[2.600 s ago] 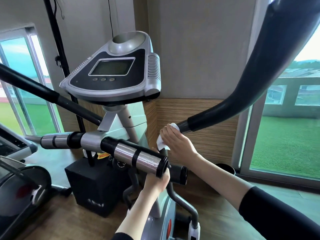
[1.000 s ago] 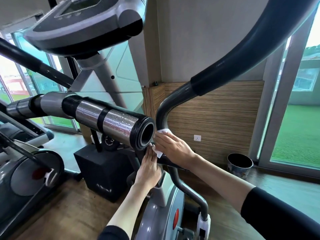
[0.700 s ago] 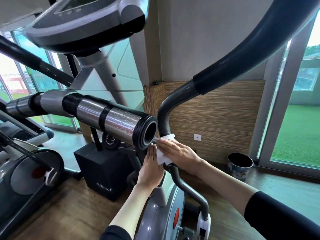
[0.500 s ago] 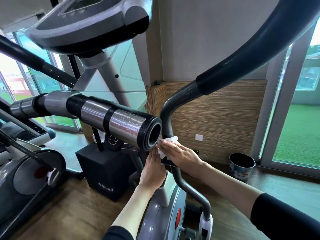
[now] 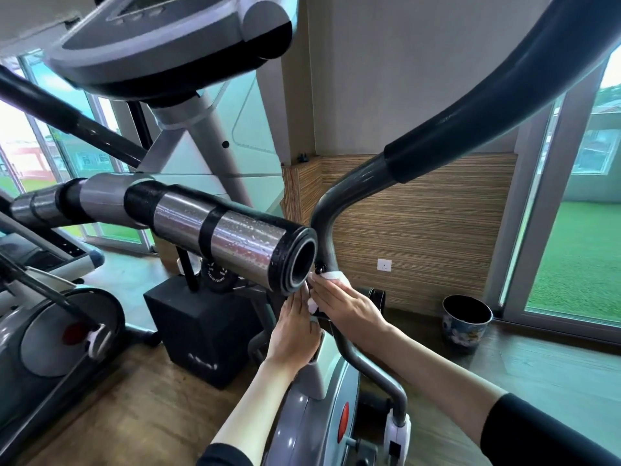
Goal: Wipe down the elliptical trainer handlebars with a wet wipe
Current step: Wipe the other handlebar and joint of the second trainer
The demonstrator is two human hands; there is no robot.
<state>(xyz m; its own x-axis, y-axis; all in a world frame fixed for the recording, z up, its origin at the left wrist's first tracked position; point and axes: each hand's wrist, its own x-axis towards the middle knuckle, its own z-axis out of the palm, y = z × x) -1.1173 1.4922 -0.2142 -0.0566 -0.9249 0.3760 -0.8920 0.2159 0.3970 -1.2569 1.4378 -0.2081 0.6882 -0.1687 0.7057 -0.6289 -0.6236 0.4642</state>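
Small white lettering rings the black round knob (image 5: 216, 274) under the machine, and more marks the face of the black box (image 5: 201, 331) on the floor; neither is sharp enough to read.

The right handlebar (image 5: 470, 122) rises as a bare grey tube from behind the hands, bends, then sweeps up and to the right under a black foam sleeve. The chrome-banded fixed bar (image 5: 235, 240) lies nearly level, its open end facing right, just beside the tube. The console (image 5: 168, 38) hangs above.

The wet wipe (image 5: 334, 275) sits low on the grey tube, just under the bend. The right hand (image 5: 349, 307) lies over it, fingers straight and pressed together, pushing it against the tube; the thumb is hidden. The left hand (image 5: 295, 331) is just beside it, fingers straight and together, pointing up, their tips hidden behind the chrome bar's end.

The floor (image 5: 134, 415) is wood. A striped wood panel (image 5: 420, 230) carries a white socket (image 5: 384, 265), with a dark bin (image 5: 467, 317) below. Glass on both sides shows grass.
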